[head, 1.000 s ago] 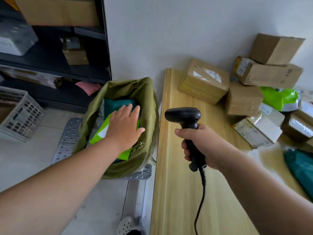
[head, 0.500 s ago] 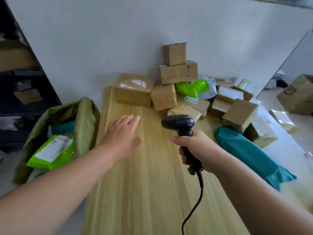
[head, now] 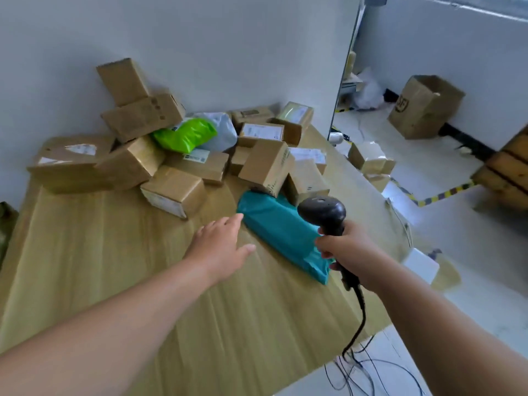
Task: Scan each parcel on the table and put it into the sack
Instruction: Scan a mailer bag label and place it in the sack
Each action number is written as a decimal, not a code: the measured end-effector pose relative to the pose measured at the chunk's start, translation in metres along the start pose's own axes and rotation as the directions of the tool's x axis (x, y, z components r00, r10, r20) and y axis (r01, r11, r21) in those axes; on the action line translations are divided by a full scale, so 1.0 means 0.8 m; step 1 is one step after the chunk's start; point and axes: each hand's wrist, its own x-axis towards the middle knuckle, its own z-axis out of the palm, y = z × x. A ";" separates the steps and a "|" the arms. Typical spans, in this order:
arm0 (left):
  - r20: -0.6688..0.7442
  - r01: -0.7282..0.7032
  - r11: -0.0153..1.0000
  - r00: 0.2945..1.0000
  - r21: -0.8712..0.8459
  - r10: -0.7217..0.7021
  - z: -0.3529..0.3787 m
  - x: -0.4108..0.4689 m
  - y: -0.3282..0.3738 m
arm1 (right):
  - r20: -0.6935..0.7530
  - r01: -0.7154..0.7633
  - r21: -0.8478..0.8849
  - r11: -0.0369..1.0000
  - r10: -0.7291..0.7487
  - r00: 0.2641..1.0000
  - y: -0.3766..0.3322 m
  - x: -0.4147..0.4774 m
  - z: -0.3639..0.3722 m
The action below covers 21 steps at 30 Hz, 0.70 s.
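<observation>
Tabletop [head: 114, 267] is pale yellowish wood with straight grain lines. Cardboard boxes [head: 174, 187] are plain brown, a few with white labels. There's a teal mailer bag [head: 274, 227], a lime green mailer bag [head: 185, 135] and a grey mailer bag [head: 225, 130]. Barcode scanner [head: 323, 210] and cable [head: 360, 318] are black. Floor tape [head: 440, 194] is yellow-and-black striped.

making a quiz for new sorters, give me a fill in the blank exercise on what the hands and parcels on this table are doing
1. The right hand grips a black ____ with a cable trailing down.
2. The left hand reaches, fingers straight, toward the ____ soft parcel on the table.
3. The pile by the wall is mostly brown cardboard ____.
Missing words: scanner; teal; boxes.
</observation>
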 end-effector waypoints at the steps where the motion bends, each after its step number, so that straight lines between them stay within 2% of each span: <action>1: 0.015 -0.003 1.000 1.000 0.002 0.003 0.006 0.006 0.012 | -0.025 -0.003 0.005 1.000 0.003 1.000 0.009 0.009 -0.010; 6: 0.087 0.011 1.000 0.996 -0.010 -0.010 0.041 0.034 0.047 | -0.040 0.006 -0.021 1.000 -0.007 0.999 0.045 0.051 -0.034; 10: 0.145 0.180 0.961 0.978 -0.210 -0.152 0.077 0.060 0.057 | -0.002 0.008 0.005 1.000 -0.008 1.000 0.058 0.086 -0.035; 13: 0.201 0.336 0.866 0.939 -0.370 -0.279 0.103 0.081 0.056 | 0.061 0.011 0.046 0.999 -0.013 0.998 0.063 0.107 -0.026; 15: 0.254 0.449 0.740 0.893 -0.501 -0.370 0.120 0.094 0.053 | 0.102 -0.001 0.081 0.997 -0.008 0.995 0.066 0.115 -0.017; 16: 0.296 0.499 0.644 0.866 -0.580 -0.404 0.128 0.100 0.051 | 0.127 -0.011 0.096 0.995 -0.001 0.992 0.067 0.117 -0.011; 18: 0.406 0.568 0.391 0.810 -0.724 -0.424 0.143 0.108 0.044 | 0.175 -0.024 0.119 0.993 0.003 0.985 0.072 0.118 0.004; 21: 0.565 0.617 0.036 0.740 -0.786 -0.364 0.147 0.109 0.035 | 0.241 -0.039 0.152 0.988 0.002 0.971 0.079 0.112 0.030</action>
